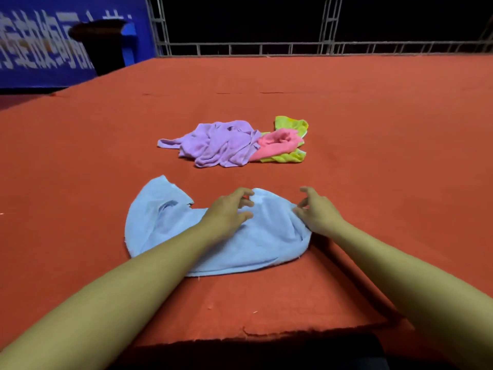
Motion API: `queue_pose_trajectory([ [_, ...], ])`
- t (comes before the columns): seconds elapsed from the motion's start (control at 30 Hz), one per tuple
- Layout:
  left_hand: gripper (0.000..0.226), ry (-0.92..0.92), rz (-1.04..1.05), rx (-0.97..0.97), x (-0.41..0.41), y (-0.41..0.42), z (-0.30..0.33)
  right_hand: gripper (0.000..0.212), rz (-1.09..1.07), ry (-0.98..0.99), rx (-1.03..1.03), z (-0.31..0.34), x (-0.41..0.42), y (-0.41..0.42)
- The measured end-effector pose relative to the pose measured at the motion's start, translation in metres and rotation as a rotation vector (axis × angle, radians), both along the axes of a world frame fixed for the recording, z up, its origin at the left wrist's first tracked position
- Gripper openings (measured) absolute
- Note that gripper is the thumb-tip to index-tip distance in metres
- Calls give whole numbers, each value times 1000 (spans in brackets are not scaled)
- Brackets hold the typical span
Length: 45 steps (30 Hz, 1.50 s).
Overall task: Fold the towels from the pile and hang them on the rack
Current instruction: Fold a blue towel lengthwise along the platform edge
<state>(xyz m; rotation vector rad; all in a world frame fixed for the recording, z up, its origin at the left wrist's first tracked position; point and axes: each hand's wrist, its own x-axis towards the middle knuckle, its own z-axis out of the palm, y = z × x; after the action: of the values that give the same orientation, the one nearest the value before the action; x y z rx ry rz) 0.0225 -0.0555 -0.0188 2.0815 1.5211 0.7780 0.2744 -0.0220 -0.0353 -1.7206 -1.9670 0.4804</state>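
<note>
Towels, four in all, on a red-covered counter (346, 108); entries follow by size. Counter: broad, cloth-covered, its near edge ragged; a blue banner (40, 49) with white characters and a dark bin (101, 44) stand beyond its far left corner, and a grey metal truss frame (266, 46) runs behind its far edge. Light blue towel (165, 231): largest piece, spread loosely and rumpled near the near edge, about midway along it. Purple towel (216, 145): crumpled, toward the middle of the counter, well apart from the blue one. Pink towel (277, 142): bunched, touching the purple towel's right side. Yellow-green towel (290, 124): lies partly under the pink one, showing behind and in front of it. Left hand (226, 212): rests on the middle of the blue towel, fingers (246, 202) loosely curled, holding nothing. Right hand (317, 212): at the blue towel's right edge, fingers pinching a fold of the cloth.
</note>
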Motion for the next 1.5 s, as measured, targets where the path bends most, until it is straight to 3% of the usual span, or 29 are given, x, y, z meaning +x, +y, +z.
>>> queue_pose_trajectory([
  [0.1,38,-39,13,-24,29,21,-6,69,33,-32,8,-8,2,-5],
  [0.3,44,231,56,-62,63,43,-19,74,-5,-29,50,-16,10,0],
  [0.47,43,132,-23,-73,71,44,-15,68,-25,112,4,-6,19,-4],
  [0.73,45,-158,-151,10,79,41,-9,66,-272,338,-24,10,105,-52],
  [0.87,37,39,-162,14,99,42,-12,70,-309,243,-72,7,138,-92],
  [0.97,51,294,-126,-2,113,47,-16,66,-287,126,-82,7,147,-106],
  [1.07,51,369,-98,-41,121,58,-18,63,-279,21,0,6,145,-94],
  [1.23,47,277,-118,-113,127,73,-17,60,-84,39,101,6,122,-32],
  [1.4,44,112,-177,-137,132,75,-16,70,97,-148,-147,7,108,7],
  [1.5,40,9,-184,-166,129,79,-19,66,110,-123,-114,9,108,10],
])
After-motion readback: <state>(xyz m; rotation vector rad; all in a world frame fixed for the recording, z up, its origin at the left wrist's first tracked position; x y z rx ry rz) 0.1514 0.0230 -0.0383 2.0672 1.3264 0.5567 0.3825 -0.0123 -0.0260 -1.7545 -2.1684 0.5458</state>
